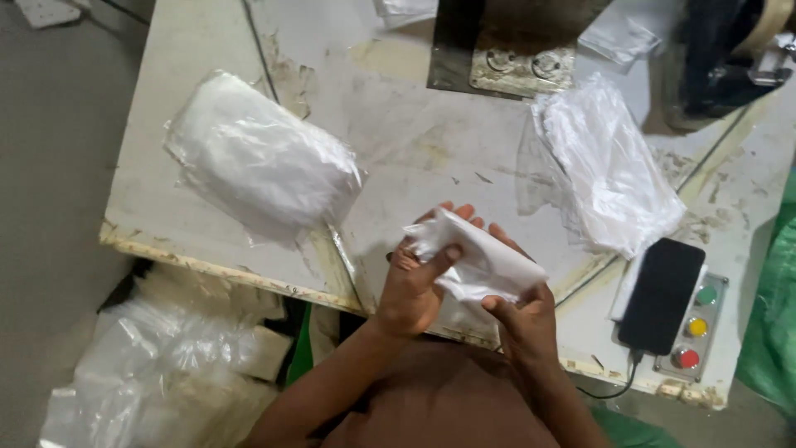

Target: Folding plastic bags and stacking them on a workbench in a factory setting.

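Both hands, left (pixel 410 286) and right (pixel 522 319), pinching a folded white cloth piece (pixel 477 261) at opposite ends, taut above the worn table (pixel 398 141).

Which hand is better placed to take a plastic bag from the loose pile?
Probably the right hand: the loose bag pile lies on its side; the left hand also grips the folded white piece.
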